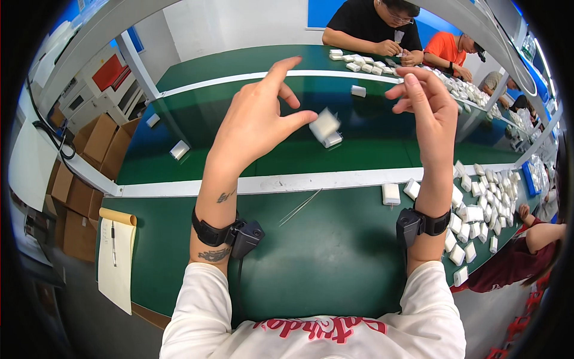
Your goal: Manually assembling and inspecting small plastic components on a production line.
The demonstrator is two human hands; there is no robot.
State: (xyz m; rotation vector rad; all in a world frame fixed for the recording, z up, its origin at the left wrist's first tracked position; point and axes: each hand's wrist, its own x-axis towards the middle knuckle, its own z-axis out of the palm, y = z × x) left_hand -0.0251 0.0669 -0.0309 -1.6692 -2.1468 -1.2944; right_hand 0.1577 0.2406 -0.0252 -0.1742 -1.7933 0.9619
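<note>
Above the green bench [335,251], the left hand [254,122] is spread open, its thumb tip just touching a small white block [324,127] in the air. The right hand [427,99], beside that block, is open and empty.

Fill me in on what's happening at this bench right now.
A person at a green workbench has both hands raised. The left hand has its fingers spread, and a small white block sits just off its thumb tip; whether it is touching or in the air I cannot tell. The right hand is open and empty. A heap of similar white blocks lies to the right, a thin rod on the bench, a notepad at the left edge. Other people work farther along.
</note>
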